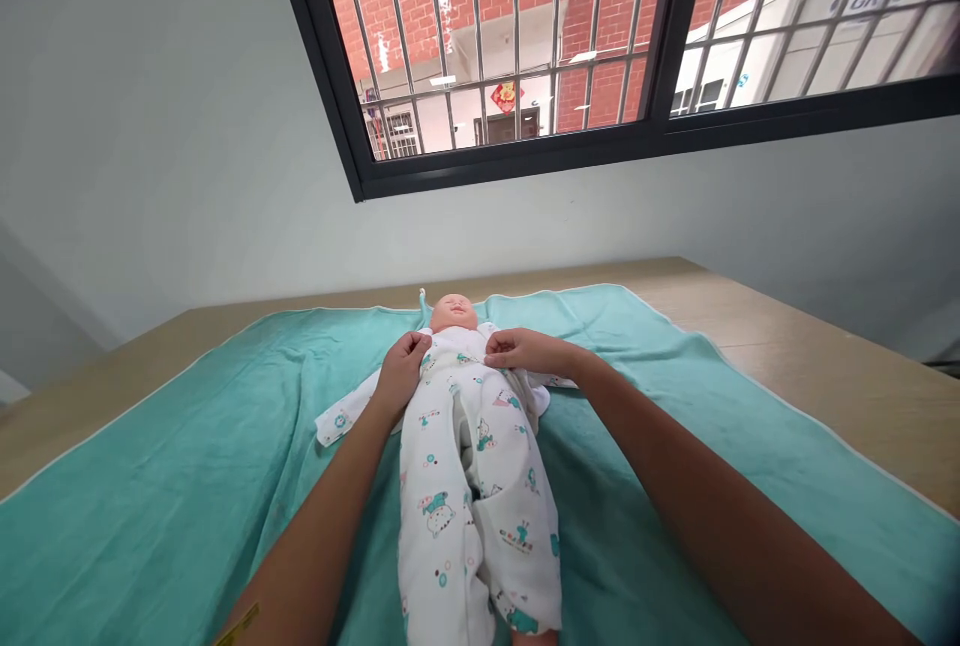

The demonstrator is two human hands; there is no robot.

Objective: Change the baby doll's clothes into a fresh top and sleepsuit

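Observation:
A baby doll (454,312) lies on its back on a teal blanket (247,406), its head toward the wall. It wears a white printed top whose sleeve (341,421) spreads out to the left, and white printed pants (442,486) pulled high over its chest. One bare foot shows at the bottom edge. At the left side of the waistband my left hand (403,366) is closed, pinching the cloth. Opposite it, my right hand (525,350) pinches the waistband's right side with thumb and fingers together.
Under the blanket is a light wooden table (757,326), its far edge against a pale wall (187,126). Above stands a dark-framed window (510,151) with metal bars, and a brick building outside.

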